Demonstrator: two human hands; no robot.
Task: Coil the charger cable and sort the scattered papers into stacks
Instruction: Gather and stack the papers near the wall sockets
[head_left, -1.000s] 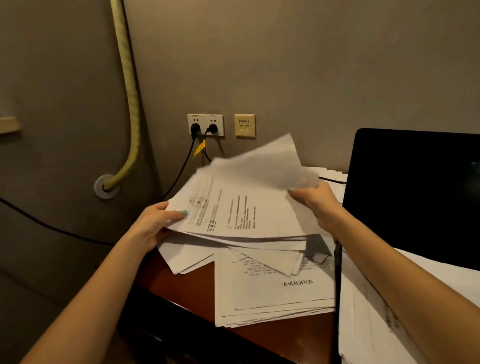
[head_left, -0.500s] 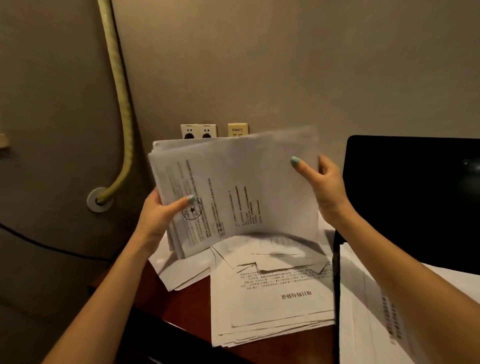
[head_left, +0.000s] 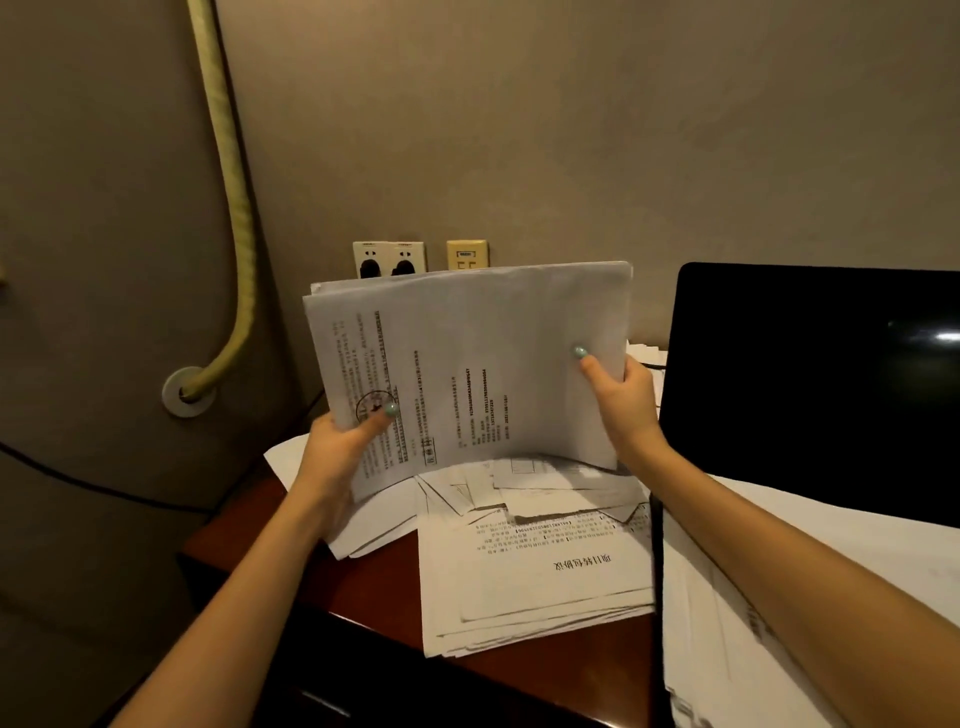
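I hold a bundle of printed papers (head_left: 483, 364) upright above the desk, its lower edge just over the pile beneath. My left hand (head_left: 343, 447) grips its lower left corner, thumb on the printed face. My right hand (head_left: 621, 400) grips its right edge, thumb in front. Below lies a loose stack of papers (head_left: 535, 577) on the dark red desk (head_left: 374, 587), with more sheets (head_left: 727, 623) to the right. A black cable (head_left: 657, 582) runs down between these two piles. Two black plugs sit in the wall socket (head_left: 388, 258).
A black laptop screen (head_left: 810, 384) stands at the right, close to my right hand. A yellowish hose (head_left: 234, 208) runs down the left wall into a fitting. Another black cable (head_left: 78, 480) crosses the left wall. The desk's left edge drops off near my left forearm.
The paper bundle has been lifted off the pile and tipped from flat to upright. Both hands rose with it and squared its edges; it now hides the plugs' cords.
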